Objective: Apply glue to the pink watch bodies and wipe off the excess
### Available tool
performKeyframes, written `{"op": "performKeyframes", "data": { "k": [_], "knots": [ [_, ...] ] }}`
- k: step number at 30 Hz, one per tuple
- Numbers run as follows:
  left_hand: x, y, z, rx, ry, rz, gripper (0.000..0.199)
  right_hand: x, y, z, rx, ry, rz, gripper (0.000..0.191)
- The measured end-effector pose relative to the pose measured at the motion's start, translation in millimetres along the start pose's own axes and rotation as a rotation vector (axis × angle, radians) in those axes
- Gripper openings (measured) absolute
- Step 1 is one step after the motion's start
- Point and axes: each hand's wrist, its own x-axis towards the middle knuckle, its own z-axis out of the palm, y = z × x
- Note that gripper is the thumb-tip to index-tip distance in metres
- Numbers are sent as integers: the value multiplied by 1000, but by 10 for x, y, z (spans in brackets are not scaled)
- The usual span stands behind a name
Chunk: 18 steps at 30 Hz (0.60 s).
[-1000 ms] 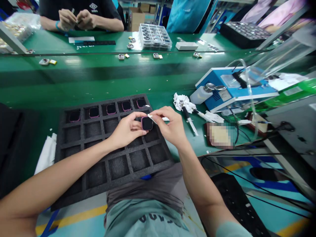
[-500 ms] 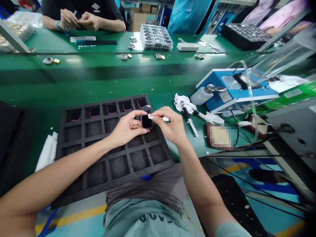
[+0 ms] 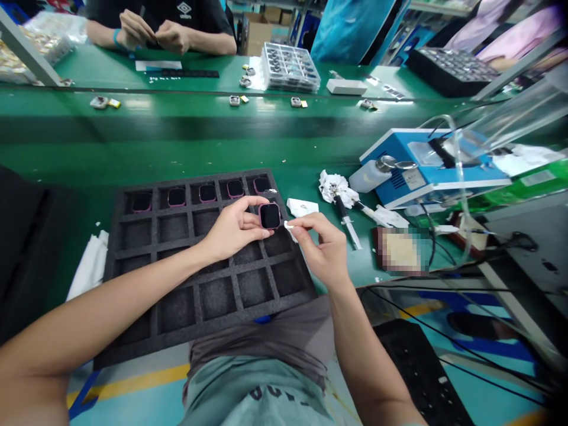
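Observation:
My left hand [image 3: 239, 228] grips a smartwatch body [image 3: 270, 216] with a black screen and pinkish rim, held above the tray. Just to its right, my right hand [image 3: 320, 245] pinches a small white wipe [image 3: 289, 225], apart from the watch. Beneath both lies a black foam tray [image 3: 157, 338] divided into square compartments. Several similar watch bodies [image 3: 207, 193] sit in its far row. A folded white cloth or paper [image 3: 302, 207] rests beyond my right hand.
Right of the tray lie a syringe-like tool [image 3: 348, 222], crumpled white tissue [image 3: 332, 184], a white bottle [image 3: 367, 176] and a blue machine [image 3: 426, 168]. Across the green bench, a co-worker's hands [image 3: 153, 34] work near a clear compartment box [image 3: 290, 68]. Black foam [image 3: 26, 254] stands at left.
My right hand has drawn back to the right with the white wipe, off the watch's screen. The watch stays in my left hand, its screen now uncovered. The view has shifted slightly.

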Motion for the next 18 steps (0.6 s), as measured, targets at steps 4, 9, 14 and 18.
{"op": "performKeyframes", "data": {
  "k": [4, 9, 14, 18],
  "knots": [
    [-5, -5, 2, -1, -3, 20, 60, 20, -24, 61, -44, 23, -27, 10],
    [-3, 29, 30, 39, 38, -7, 58, 50, -95, 222, -157, -9, -149, 11],
    [5, 48, 40, 49, 88, -30, 60, 64, -95, 276, -321, -70, -271, 13],
    [-2, 36, 47, 40, 96, -30, 62, 35, 116, 76, -434, 6, -185, 13]
  ]
}}
